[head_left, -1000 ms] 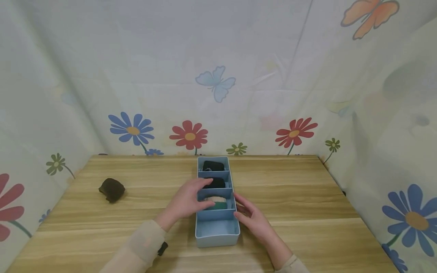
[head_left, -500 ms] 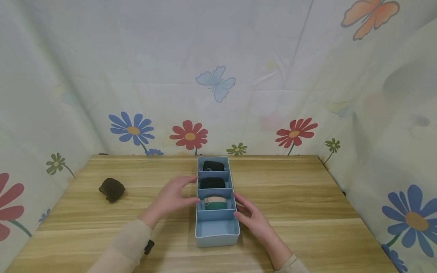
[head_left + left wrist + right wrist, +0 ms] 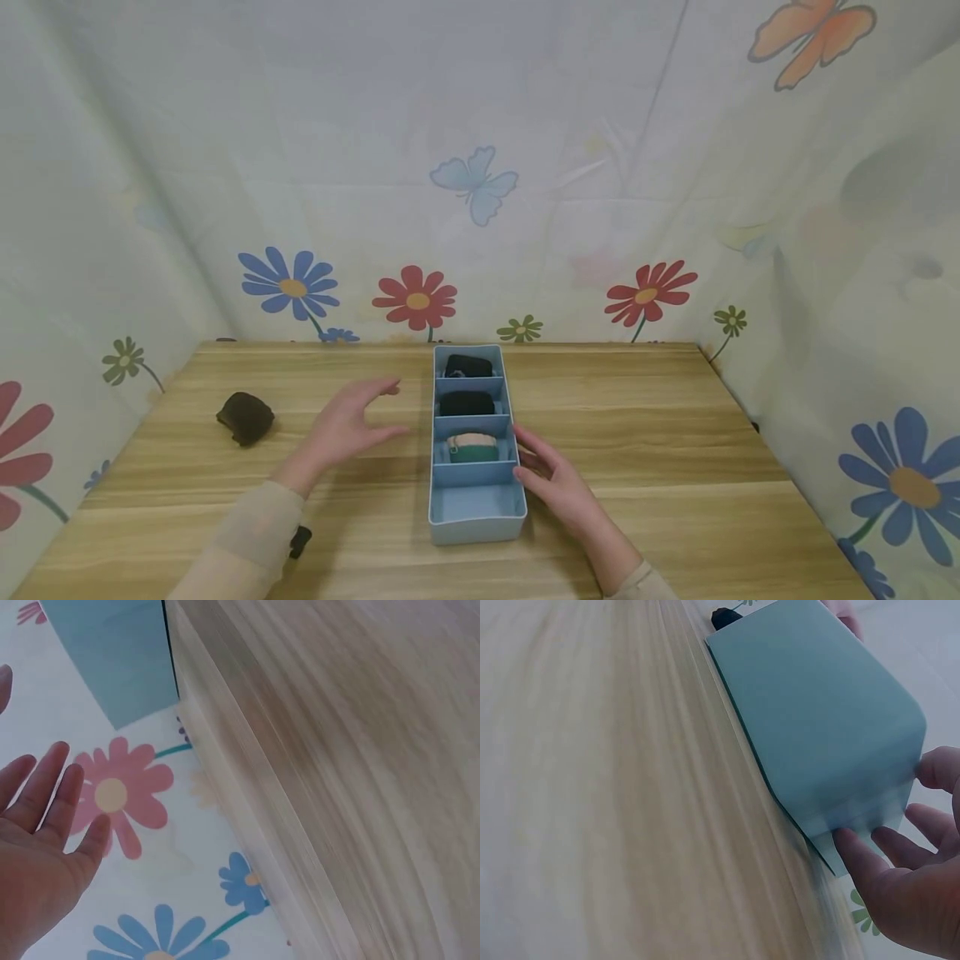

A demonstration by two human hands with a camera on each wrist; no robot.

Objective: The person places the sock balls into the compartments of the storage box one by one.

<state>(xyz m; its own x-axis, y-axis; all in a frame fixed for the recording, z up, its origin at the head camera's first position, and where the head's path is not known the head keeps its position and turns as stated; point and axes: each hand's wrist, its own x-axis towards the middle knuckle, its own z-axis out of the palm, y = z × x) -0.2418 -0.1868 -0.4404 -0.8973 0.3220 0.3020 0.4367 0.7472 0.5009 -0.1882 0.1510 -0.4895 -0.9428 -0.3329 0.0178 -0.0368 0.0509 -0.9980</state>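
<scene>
A long blue organizer box [image 3: 477, 531] with a row of compartments stands on the table. In its two far compartments lie black folded cloth bundles, one at the back [image 3: 468, 367] and one in front of it [image 3: 467, 404]. A green and cream rolled bundle [image 3: 473, 450] sits in the third, and the nearest compartment is bare. My left hand [image 3: 337, 429] hovers left of the box with thumb and fingers spread, holding nothing. The fingertips of my right hand [image 3: 558, 487] rest against the box's right side; the right wrist view shows them along its wall [image 3: 817, 712].
A dark brown folded cloth bundle [image 3: 246, 418] lies at the left of the wooden table [image 3: 637, 400]. Behind and beside the table hangs a white curtain [image 3: 555, 233] printed with flowers and butterflies. A small black object [image 3: 300, 542] shows at the left sleeve.
My left hand has drawn back from over the box's middle compartments, moving left across the table. The right hand and the box have stayed in place.
</scene>
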